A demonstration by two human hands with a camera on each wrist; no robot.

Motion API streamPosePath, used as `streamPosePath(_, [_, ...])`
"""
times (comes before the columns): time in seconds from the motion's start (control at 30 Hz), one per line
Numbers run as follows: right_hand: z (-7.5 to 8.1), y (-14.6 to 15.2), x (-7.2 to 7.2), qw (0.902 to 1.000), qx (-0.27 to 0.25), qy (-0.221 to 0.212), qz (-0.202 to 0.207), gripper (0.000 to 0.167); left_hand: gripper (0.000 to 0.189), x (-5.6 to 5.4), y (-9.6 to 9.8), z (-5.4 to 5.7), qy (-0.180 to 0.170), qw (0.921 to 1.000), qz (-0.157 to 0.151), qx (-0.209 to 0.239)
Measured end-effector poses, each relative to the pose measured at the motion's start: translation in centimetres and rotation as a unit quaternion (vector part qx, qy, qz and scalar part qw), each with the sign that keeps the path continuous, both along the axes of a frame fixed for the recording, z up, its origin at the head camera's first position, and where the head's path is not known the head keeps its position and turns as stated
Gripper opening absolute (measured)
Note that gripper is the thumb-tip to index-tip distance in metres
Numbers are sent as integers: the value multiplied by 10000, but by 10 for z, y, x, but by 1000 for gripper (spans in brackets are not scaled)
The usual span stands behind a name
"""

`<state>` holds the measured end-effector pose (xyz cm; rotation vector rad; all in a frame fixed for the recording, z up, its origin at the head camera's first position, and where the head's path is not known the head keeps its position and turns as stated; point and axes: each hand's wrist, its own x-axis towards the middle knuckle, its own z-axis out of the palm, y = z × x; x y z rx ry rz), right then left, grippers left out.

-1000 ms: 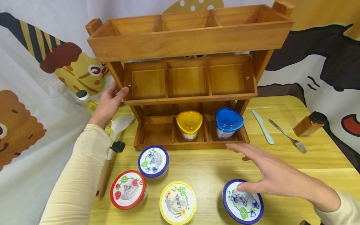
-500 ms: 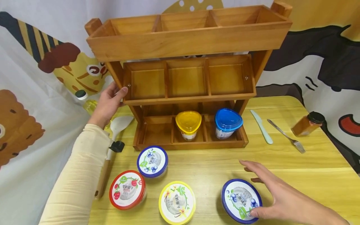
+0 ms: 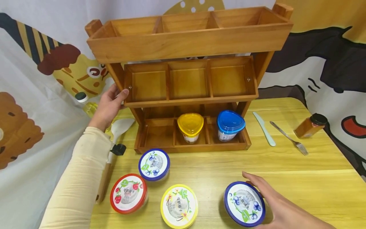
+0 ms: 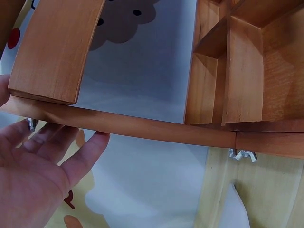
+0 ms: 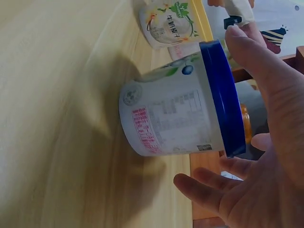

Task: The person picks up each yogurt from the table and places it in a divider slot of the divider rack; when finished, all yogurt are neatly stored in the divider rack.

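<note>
My left hand (image 3: pixel 110 103) holds the left side post of the wooden rack (image 3: pixel 188 46). In the left wrist view its fingers (image 4: pixel 88 159) lie along one side of the post, the thumb on the other. Beside a blue-rimmed blueberry tub (image 3: pixel 244 204) at the front right, my right hand (image 3: pixel 281 205) is spread around the lid's right side. The right wrist view shows the thumb near the blue lid (image 5: pixel 223 99) and the other fingers apart from the tub's wall. On the rack's bottom tier stand a yellow-lidded cup (image 3: pixel 191 124) and a blue-lidded cup (image 3: pixel 231 122).
Left of the right hand stand a yellow-rimmed tub (image 3: pixel 179 206), a red-rimmed strawberry tub (image 3: pixel 128 193) and another blueberry tub (image 3: pixel 154 164). A spatula (image 3: pixel 121 126) and an oil bottle (image 3: pixel 90 106) lie left; a knife (image 3: pixel 264 129), fork (image 3: pixel 288 138) and jar (image 3: pixel 310 125) lie right.
My right hand has moved down and toward me, from above the blueberry tub to its right side. My left hand stays on the rack's post.
</note>
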<state>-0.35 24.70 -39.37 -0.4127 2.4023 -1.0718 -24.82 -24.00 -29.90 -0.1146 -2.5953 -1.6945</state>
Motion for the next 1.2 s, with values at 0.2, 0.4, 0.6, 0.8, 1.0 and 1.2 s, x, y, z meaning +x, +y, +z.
streamPosePath(0.2, [-3, -4, -1, 9991, 5, -426, -38, 104, 57, 1, 1, 0, 80, 9999, -11, 100])
streamPosePath(0.4, [-4, -6, -2, 9981, -154, -598, 82, 103, 57, -1, 1, 0, 120, 9998, -62, 142])
streamPosePath(0.6, [-6, -6, -3, 9976, -190, -658, 26, 102, 57, -1, 1, -1, 99, 9999, -43, 82])
streamPosePath(0.8, [-7, -6, -2, 9969, -340, -712, -73, 100, 59, 0, 0, 0, 39, 10000, -21, -18])
streamPosePath(1.0, [-5, -7, -3, 9973, -291, -657, -124, 100, 60, 1, 0, 0, 12, 10000, -44, 22])
streamPosePath(1.2, [9, -12, -11, 9967, 214, -693, -355, 109, 61, 1, 0, 1, 13, 10000, -43, 11])
